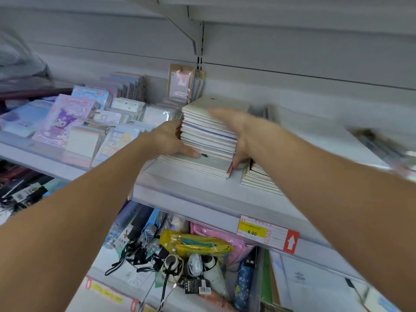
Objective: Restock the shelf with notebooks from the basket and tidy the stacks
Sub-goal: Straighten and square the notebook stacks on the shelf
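Note:
A thick stack of pale notebooks stands on the white shelf, resting on a lower, wider pile of notebooks. My left hand presses against the stack's left side, thumb lying on the lower pile. My right hand clasps the stack's right side, fingers spread over its top and thumb down at its base. Another low pile of notebooks lies just right of it, partly hidden by my right forearm. No basket is in view.
Cartoon notepads and memo pads fill the shelf to the left. A packaged pad leans on the back wall. A price label hangs on the shelf edge. Umbrellas and pouches crowd the shelf below.

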Demonstrator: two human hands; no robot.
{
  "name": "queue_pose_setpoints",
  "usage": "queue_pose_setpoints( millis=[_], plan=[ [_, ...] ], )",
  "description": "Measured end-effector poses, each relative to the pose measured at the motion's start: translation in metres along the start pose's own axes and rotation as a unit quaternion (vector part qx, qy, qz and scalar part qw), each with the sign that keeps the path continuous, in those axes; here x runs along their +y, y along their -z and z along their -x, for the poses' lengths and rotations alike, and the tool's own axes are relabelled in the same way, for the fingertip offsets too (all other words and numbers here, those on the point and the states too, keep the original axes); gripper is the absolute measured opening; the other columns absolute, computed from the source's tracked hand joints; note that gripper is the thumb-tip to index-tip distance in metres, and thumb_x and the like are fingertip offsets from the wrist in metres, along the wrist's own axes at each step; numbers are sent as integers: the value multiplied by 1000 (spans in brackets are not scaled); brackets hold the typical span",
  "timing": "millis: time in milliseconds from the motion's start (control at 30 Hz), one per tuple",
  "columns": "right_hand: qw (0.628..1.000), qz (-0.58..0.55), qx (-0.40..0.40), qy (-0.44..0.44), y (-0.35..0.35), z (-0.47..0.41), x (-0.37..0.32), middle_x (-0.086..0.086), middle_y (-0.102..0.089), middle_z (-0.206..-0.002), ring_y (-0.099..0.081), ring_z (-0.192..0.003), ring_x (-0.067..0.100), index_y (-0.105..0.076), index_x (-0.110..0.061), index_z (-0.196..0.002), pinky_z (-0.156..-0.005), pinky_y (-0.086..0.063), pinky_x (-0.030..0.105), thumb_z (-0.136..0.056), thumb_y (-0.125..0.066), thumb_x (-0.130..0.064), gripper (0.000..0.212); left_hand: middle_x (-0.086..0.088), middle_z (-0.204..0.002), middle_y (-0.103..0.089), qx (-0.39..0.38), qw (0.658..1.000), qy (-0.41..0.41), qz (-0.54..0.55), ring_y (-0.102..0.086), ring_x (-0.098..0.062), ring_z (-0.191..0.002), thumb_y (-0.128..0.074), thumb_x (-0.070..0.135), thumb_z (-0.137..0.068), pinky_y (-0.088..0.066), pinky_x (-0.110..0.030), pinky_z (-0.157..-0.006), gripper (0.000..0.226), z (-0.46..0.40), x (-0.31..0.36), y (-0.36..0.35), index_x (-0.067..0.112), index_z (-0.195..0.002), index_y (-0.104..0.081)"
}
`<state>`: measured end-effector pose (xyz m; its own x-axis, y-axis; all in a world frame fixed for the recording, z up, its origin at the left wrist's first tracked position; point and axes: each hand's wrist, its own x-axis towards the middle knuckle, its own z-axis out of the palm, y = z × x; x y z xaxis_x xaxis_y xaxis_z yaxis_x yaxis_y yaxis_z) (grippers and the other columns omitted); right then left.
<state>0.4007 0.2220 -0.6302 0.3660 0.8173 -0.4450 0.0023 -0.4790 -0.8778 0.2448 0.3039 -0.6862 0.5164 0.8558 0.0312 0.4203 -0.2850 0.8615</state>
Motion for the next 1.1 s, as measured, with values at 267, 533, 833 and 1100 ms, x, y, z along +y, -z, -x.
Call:
queue_pose_setpoints(
  millis=[267,533,833,1100],
  plan=[
    [937,142,280,154,-24,4,72,15,-66,-111,-65,-103,27,-60,-1,-104,-70,-47,28,-87,-68,-7,19,10,-91,-74,109,990,-51,-68,-68,0,-82,-93,31,-57,-54,-19,-84,45,-2,-10,-9,21,-96,-73],
    [917,152,329,165,-28,5,71,15,-66,-114,-62,-108,27,-63,-1,-105,-69,-37,25,-93,-58,0,13,7,-83,-70,140,976,-87,-140,-62,-1,-72,-89,34,-64,-43,-4,-62,37,-3,-12,-12,18,-92,-70],
    [932,100,287,200,-22,3,70,13,-58,-90,-62,-96,30,-48,-7,-75,-70,-42,31,-96,-63,-24,31,6,-99,-74,104,986,-81,-100,-68,-9,-91,-82,38,-73,-53,-27,-87,39,-5,-16,-5,19,-106,-71],
    [928,66,328,165,-24,-13,67,0,-40,-63,-49,-76,19,-33,-15,-61,-61,-33,27,-94,-64,-17,46,7,-103,-74,125,985,-94,-69,-68,-8,-96,-81,35,-76,-51,-28,-96,35,-8,-21,-7,23,-108,-72]
  ],
)
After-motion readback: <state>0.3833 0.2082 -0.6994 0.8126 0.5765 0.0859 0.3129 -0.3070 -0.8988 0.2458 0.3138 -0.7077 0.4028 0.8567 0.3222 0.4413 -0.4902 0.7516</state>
